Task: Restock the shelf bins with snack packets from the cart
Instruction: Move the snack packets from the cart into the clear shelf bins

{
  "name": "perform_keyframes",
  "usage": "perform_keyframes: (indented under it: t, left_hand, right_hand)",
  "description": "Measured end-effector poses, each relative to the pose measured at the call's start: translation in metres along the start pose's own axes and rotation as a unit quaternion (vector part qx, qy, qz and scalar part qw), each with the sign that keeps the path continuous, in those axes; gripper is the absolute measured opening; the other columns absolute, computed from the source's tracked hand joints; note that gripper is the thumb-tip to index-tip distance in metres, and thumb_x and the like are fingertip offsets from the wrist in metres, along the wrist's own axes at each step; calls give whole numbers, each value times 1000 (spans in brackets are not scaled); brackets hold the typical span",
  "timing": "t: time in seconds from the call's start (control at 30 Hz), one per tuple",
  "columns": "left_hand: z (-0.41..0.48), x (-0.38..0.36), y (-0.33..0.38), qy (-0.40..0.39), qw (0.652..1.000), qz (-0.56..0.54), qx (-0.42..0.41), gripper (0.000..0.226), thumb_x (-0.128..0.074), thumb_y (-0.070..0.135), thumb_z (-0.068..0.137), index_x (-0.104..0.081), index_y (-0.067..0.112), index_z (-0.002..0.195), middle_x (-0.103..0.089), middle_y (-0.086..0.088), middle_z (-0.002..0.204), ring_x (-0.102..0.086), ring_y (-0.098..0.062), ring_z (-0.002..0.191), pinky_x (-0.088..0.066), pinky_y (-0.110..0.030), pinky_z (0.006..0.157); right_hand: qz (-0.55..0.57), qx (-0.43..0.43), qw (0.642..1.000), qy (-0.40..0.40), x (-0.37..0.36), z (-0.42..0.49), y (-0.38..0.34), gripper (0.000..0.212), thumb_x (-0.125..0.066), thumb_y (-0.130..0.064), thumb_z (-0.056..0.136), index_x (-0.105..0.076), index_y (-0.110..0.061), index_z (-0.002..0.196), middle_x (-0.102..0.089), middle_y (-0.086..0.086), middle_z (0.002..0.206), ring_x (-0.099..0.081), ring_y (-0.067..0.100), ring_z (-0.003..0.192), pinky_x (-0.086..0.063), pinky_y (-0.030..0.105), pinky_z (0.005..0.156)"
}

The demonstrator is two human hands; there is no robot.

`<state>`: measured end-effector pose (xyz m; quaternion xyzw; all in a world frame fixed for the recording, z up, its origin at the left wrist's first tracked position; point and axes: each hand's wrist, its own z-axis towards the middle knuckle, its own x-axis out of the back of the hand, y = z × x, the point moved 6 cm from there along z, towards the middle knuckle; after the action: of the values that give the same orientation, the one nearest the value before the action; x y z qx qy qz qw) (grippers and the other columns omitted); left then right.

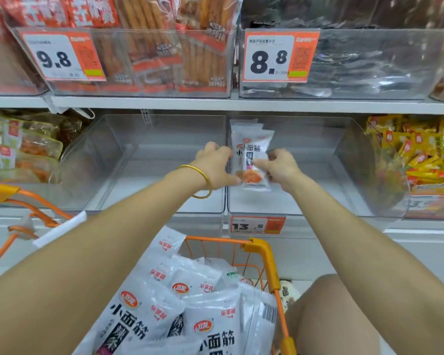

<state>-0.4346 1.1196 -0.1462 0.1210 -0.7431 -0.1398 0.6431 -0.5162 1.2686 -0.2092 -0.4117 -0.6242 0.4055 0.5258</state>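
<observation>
**Inspector A:** At the middle shelf, over the right-hand clear bin (292,201), we find both hands closed on a small stack of white snack packets (251,155). The left hand (215,165) pinches the stack's left edge, thumb at the lower corner; the right hand (280,166) clamps the right edge. The stack stands upright against the bin's left wall, just inside the front lip.

**Inspector B:** We concur. The neighbouring clear bin (149,175) to the left holds nothing we can see. The orange cart (264,252) below carries many more of the same packets (190,316).

**Inspector A:** Risks, in our judgement: the packets look slick and are fanned at the top, so releasing one side first could let them slide and topple flat.

**Inspector B:** We also note that the stack sits at the divider between the two bins; a drift to the left could tip packets into the wrong bin. We cannot tell whether the price tag (258,224) matches this product, since the print is too small to read
</observation>
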Motion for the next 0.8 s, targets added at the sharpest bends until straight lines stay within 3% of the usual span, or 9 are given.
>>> perform_keyframes:
  t: [0.1, 0.17, 0.23, 0.33, 0.5, 0.67, 0.8]
  left_hand:
    - [4, -7, -2, -8, 1000, 26, -13, 70, -69, 35, 81, -34, 11, 137, -26, -12, 141, -29, -34, 131, -31, -40, 106]
    - [4, -9, -2, -9, 999, 35, -22, 71, -69, 33, 81, -32, 10, 137, -28, -12, 140, -29, -32, 130, -32, -40, 105]
    - [4, -9, -2, -10, 999, 32, -25, 71, -69, 32, 81, -31, 9, 137, -29, -12, 139, -30, -32, 129, -33, -40, 104]
    - [4, -11, -2, -13, 999, 25, -26, 70, -69, 30, 81, -31, 8, 136, -30, -12, 139, -30, -31, 130, -33, -40, 105]
    - [3, -10, 0, -10, 999, 18, -28, 67, -69, 27, 81, -32, 7, 134, -32, -13, 137, -33, -30, 128, -35, -39, 104]
    - [3, -10, 1, -10, 999, 15, -30, 68, -69, 26, 81, -32, 8, 135, -32, -13, 137, -32, -30, 128, -34, -38, 104]
    - [2, -11, 1, -11, 999, 17, -28, 69, -68, 28, 82, -30, 8, 136, -31, -12, 138, -31, -30, 130, -32, -38, 105]
  right_hand:
    - [-73, 19, 997, 11, -16, 18, 10, 23, -72, -13, 80, -62, -2, 98, -67, 15, 96, -63, 29, 89, -50, 37, 74]
    - [-148, 29, 988, 29, -20, 24, 14, 25, -69, -17, 82, -64, -5, 104, -68, 12, 103, -62, 28, 97, -48, 35, 81]
    - [-174, 30, 983, 45, -21, 27, 19, 25, -67, -18, 83, -64, -7, 105, -69, 9, 104, -63, 28, 98, -49, 34, 81]
    - [-116, 18, 991, 56, -26, 29, 23, 30, -66, -12, 83, -57, -4, 110, -66, 13, 109, -64, 31, 98, -53, 40, 82]
    - [-77, -15, 996, 46, -33, 34, 22, 43, -77, -29, 76, -59, -6, 108, -68, 8, 104, -65, 24, 88, -55, 34, 65]
    - [-111, 5, 990, 87, -32, 34, 18, 39, -71, -31, 82, -57, -6, 108, -66, 12, 112, -62, 29, 104, -50, 35, 82]
    - [-141, 3, 987, 79, -36, 38, 19, 54, -77, -34, 74, -51, -3, 109, -61, 15, 113, -62, 31, 99, -50, 34, 76]
